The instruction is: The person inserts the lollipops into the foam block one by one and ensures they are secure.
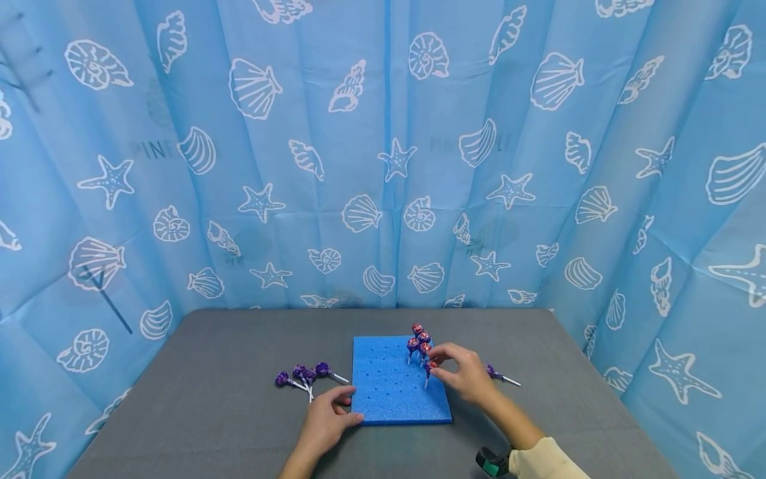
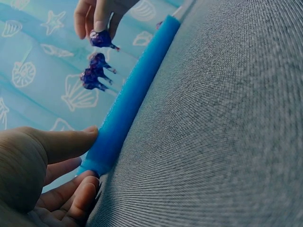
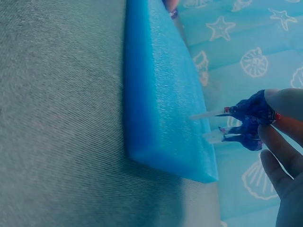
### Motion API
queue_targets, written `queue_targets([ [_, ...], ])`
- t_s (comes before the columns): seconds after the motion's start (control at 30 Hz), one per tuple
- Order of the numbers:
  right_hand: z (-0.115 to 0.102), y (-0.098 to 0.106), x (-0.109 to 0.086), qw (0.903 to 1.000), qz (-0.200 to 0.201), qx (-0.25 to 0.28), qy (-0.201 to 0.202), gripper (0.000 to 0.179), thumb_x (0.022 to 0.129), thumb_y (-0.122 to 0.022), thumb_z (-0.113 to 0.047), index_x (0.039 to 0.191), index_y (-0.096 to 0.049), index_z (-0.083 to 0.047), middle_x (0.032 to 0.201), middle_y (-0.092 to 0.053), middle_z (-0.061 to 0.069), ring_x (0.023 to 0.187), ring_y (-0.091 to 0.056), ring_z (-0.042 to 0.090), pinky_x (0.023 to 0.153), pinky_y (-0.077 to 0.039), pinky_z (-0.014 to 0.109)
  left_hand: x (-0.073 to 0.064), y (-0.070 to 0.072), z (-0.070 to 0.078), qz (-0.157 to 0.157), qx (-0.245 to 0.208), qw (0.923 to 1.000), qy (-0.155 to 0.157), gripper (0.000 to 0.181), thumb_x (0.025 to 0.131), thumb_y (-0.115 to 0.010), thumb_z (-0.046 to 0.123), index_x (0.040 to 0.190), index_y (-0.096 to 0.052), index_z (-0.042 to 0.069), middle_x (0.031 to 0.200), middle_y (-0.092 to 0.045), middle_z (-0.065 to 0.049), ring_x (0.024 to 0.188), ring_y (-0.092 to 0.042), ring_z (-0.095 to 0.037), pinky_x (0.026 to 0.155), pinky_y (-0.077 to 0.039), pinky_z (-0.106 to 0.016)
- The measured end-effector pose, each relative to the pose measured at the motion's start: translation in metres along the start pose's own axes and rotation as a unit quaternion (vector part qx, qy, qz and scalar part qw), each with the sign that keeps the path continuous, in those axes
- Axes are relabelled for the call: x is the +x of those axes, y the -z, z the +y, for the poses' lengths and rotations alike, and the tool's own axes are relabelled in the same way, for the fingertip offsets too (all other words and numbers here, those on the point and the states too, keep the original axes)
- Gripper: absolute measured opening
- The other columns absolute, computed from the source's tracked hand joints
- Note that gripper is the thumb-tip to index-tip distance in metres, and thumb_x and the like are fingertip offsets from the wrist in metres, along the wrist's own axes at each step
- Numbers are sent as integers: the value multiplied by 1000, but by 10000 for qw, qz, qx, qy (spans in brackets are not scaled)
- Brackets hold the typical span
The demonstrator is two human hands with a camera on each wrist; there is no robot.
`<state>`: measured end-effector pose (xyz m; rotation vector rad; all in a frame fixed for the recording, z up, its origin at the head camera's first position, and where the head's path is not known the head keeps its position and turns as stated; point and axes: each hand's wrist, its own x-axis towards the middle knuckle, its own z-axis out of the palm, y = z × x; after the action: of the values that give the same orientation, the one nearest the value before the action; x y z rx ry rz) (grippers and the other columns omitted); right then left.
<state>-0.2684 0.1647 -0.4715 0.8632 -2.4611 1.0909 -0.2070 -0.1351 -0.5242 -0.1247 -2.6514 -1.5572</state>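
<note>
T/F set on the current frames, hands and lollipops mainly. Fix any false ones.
1. The right hand pinches a wrapped lollipop. True.
2. The left hand is apart from the board. False: the left hand holds the blue foam board near its closest left corner.
3. Purple lollipops lie on the gray table left of the board. True.
4. Every red-topped lollipop lies flat. False: several red-topped lollipops stand upright on the board.
5. The curtain behind is plain. False: the curtain is printed with white shells and starfish.
</note>
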Motion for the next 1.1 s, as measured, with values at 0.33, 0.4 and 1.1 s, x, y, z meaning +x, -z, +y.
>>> queue_targets([
  [0.33, 2, -7, -3, 10000, 58, -20, 54, 29, 81, -76, -1, 109, -66, -3, 102, -67, 3, 92, -64, 20, 82, -50, 49, 0, 0, 0, -23, -61, 10000, 33, 49, 71, -85, 13, 117, -67, 5, 93, -64, -3, 70, -52, -14, 59, -41, -27],
  [0.4, 3, -7, -3, 10000, 17, -50, 50, 30, 82, -76, -2, 110, -66, -4, 103, -67, 3, 93, -64, 20, 83, -50, 49, 1, 0, 0, -27, -47, 10000, 43, 49, 71, -85, 13, 117, -67, 5, 94, -64, -3, 70, -52, -14, 59, -41, -27],
  [1.1, -1, -5, -3, 9995, 105, -122, -267, 35, 80, -80, -6, 113, -67, -8, 108, -66, -1, 102, -61, 19, 88, -49, 47, 1, -1, -1, 43, -35, 10000, 14, 50, 70, -85, 13, 116, -67, 4, 93, -63, -3, 70, -52, -14, 59, -41, -27],
])
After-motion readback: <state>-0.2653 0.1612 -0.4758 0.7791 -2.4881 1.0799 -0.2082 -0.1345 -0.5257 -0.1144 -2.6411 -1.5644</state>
